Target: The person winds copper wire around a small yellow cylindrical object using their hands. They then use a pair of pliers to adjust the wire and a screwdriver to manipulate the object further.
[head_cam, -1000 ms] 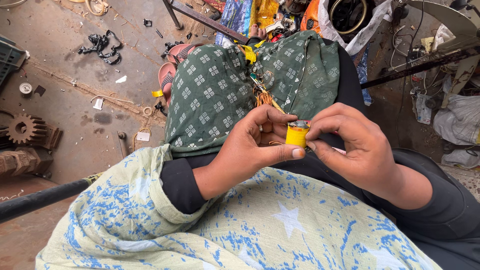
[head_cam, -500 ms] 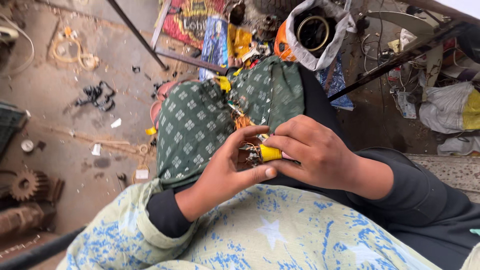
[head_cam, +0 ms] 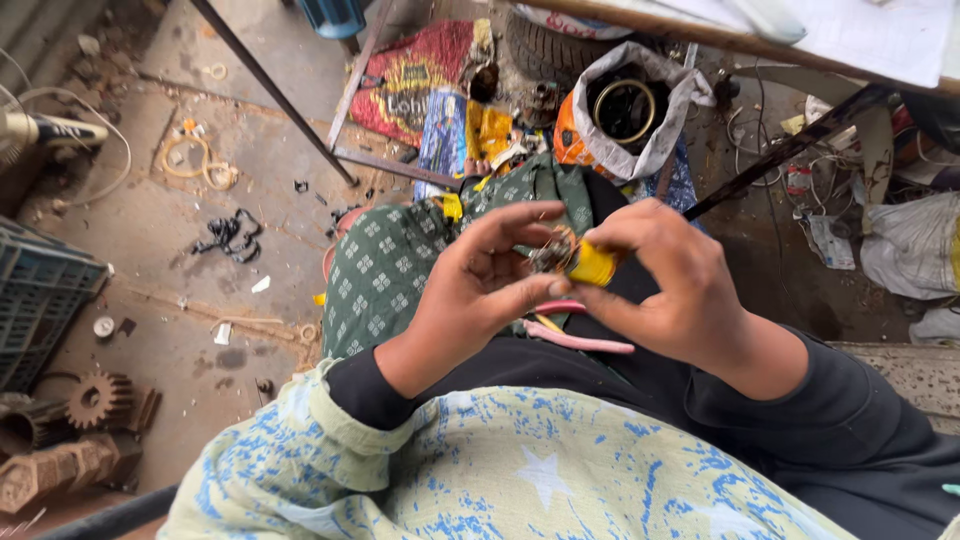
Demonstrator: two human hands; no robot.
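Yellow spool (head_cam: 592, 266) sits at centre frame, over our lap, pinched between both hands. Our right hand (head_cam: 670, 285) closes around it from the right; thumb below, fingers (head_cam: 630, 222) curled over the top, shut tight on the yellow body. Our left hand (head_cam: 480, 290) meets it from the left: thumb (head_cam: 520, 293) pressed up under a small tangle of metal wire (head_cam: 552, 252) at the spool's left end, index finger (head_cam: 520, 215) arched over it, the other fingers loosely bent. We cannot tell whether the left fingertips grip the wire or only touch it. Pink-handled tool (head_cam: 580, 342) lies across the lap just beneath the hands, partly hidden by them. Green patterned cloth (head_cam: 390, 270) covers the knees beyond. On the floor to the left: toothed gear (head_cam: 98, 400), dark crate (head_cam: 40, 300), scraps of black wire (head_cam: 228, 235). A grey sack (head_cam: 640, 110) holding rings stands beyond the knees.

Against the frame half a second back: both hands hold the spool the same way and at the same spot over the lap. Our view has tipped a little, so more floor beyond the knees shows and the pink-handled tool is now visible below the hands. The left index finger has lifted higher, arching clear above the wire.
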